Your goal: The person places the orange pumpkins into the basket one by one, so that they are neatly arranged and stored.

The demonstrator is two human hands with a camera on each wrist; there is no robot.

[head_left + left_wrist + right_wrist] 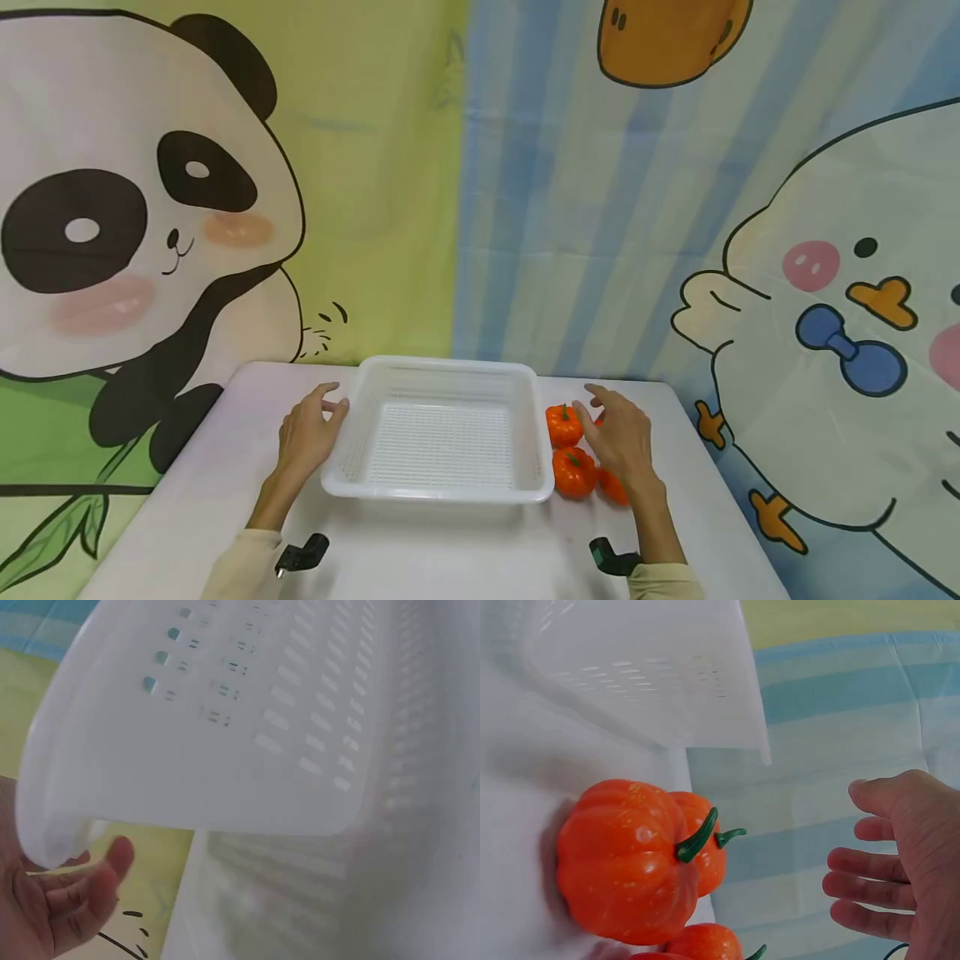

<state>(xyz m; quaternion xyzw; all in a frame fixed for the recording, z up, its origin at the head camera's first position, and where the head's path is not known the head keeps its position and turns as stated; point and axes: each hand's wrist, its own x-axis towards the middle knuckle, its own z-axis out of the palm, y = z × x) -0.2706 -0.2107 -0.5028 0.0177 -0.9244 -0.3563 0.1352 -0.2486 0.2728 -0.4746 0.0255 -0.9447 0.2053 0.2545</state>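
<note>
A white plastic basket [442, 492] with a slotted base stands on the table, nothing inside it. My left hand [309, 429] is at its left rim, fingers loosely bent and thumb tip close to the edge. In the left wrist view, the basket's rim [45, 765] overlaps part of that hand [45, 900]. Several small orange pumpkins with green stems lie to the right of the basket, among them a front one [574, 473] and a back one [562, 426]. Over them hovers my right hand [618, 433], fingers spread and holding nothing; it partly hides the pumpkins on the right.
The white table [420, 550] ends at a back edge just behind the basket. Behind it hangs a cloth backdrop [390, 208] printed with a panda and a chick. Each wrist carries a small black camera mount [303, 552].
</note>
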